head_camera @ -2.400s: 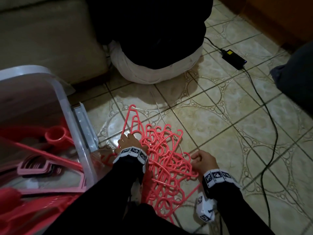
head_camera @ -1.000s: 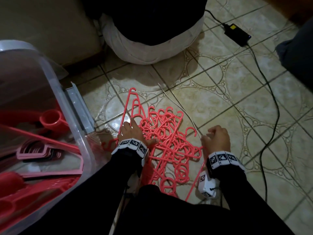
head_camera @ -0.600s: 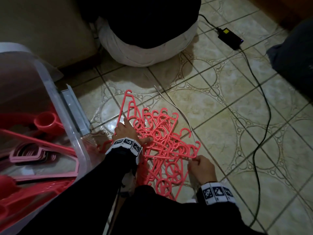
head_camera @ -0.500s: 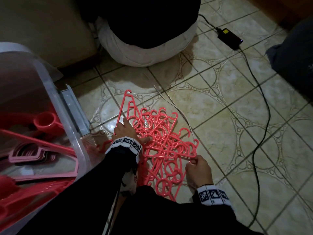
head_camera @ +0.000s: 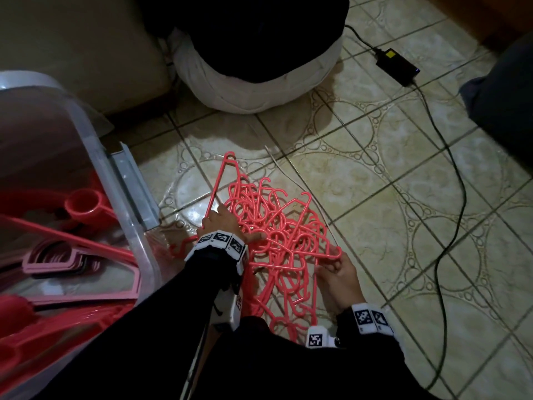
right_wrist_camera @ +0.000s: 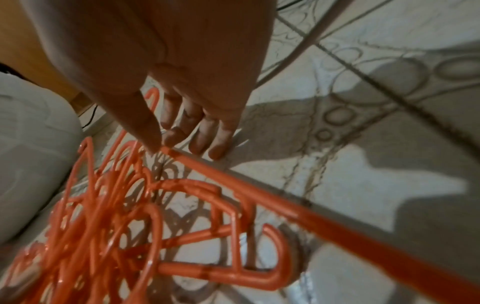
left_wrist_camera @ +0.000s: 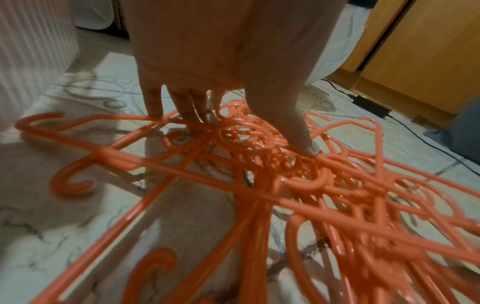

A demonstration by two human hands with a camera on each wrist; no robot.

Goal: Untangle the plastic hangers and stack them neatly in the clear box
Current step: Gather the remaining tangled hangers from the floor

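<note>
A tangle of coral plastic hangers (head_camera: 277,241) lies on the tiled floor in front of me. My left hand (head_camera: 225,223) presses down on the pile's left part; in the left wrist view its fingers (left_wrist_camera: 153,102) are straight and the thumb bears on the knot of hooks (left_wrist_camera: 249,139). My right hand (head_camera: 331,265) is at the pile's right edge. In the right wrist view, thumb and forefinger of the right hand (right_wrist_camera: 163,144) pinch the end of one hanger's bar (right_wrist_camera: 259,197). The clear box (head_camera: 95,145) stands at the left with pink hangers (head_camera: 57,258) inside.
A white and black bundle (head_camera: 253,82) sits beyond the pile against a beige sofa (head_camera: 72,39). A black power adapter (head_camera: 398,66) and its cable (head_camera: 452,197) run down the right. Dark cloth (head_camera: 504,96) lies far right. A thin pale rod (head_camera: 285,176) lies by the hangers.
The right hand came in from a fist beside the pile, dropped toward me, and now pinches a hanger end at the right edge. The left hand stayed pressed on the pile.
</note>
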